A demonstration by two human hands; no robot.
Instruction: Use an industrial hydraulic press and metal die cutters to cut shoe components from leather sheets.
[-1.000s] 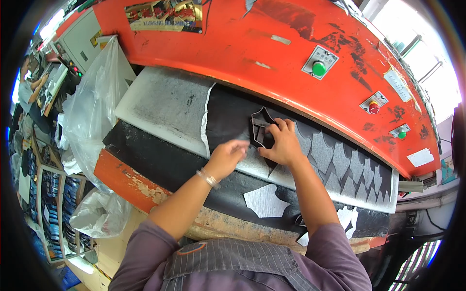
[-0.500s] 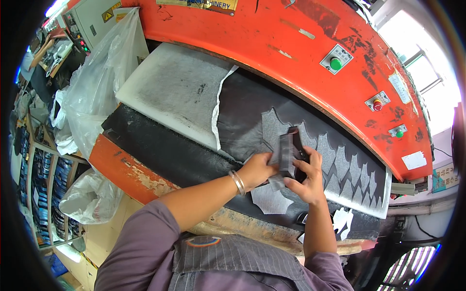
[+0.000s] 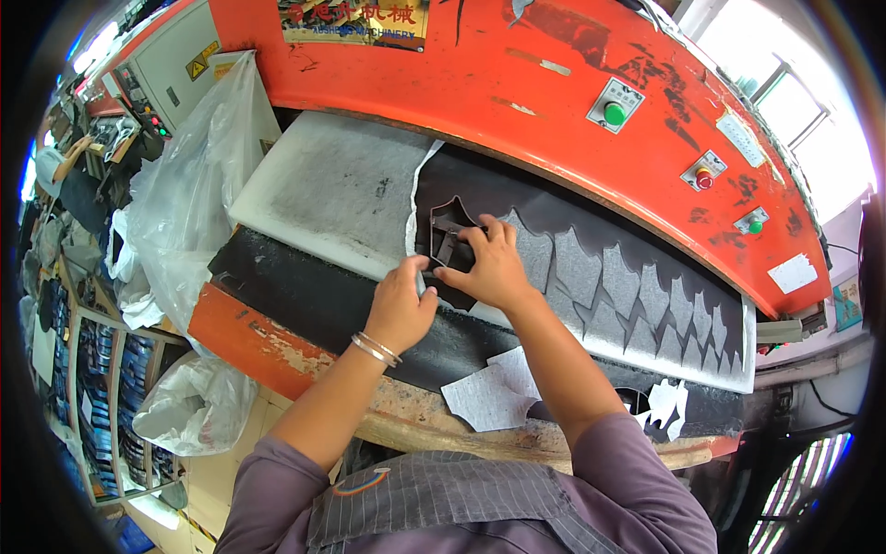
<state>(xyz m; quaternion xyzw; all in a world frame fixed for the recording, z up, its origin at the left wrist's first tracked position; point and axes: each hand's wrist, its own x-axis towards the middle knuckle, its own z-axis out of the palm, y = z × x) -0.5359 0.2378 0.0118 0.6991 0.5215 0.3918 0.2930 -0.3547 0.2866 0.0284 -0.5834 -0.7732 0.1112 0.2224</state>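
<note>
Grasped at its right side by the bent fingers of the right hand (image 3: 496, 270): a dark, open-framed die (image 3: 448, 227), thumb near the lower corner. Set over the black sheet (image 3: 484, 175), between the front and back edges of the pale pad (image 3: 323, 180) and just right of the sheet's whitish left edge. Cannot tell whether flat on the sheet or slightly above it.

At the die's lower left corner, near the pad's front edge: the left hand (image 3: 403, 307), fingers loosely bent, thumb apart from them. Cannot tell whether grasping the die, touching it or released just beside it. Around the left wrist, pale bangles (image 3: 377, 349).

Right of the right hand, toward the pad's right edge: rows of pale grey pointed shapes (image 3: 620, 277) within the black sheet. Toward the left edge, bare, smudged pad.

Near the front edge of the black-topped counter (image 3: 286, 277): two overlapping pale grey pieces (image 3: 484, 397), just left of the right forearm. Toward the right front corner, white cut pieces (image 3: 663, 404).

Behind the pad's back edge, a scuffed orange machine (image 3: 517, 92) with green and red buttons. Beyond the counter's left end, a clear plastic bag (image 3: 189, 208).
</note>
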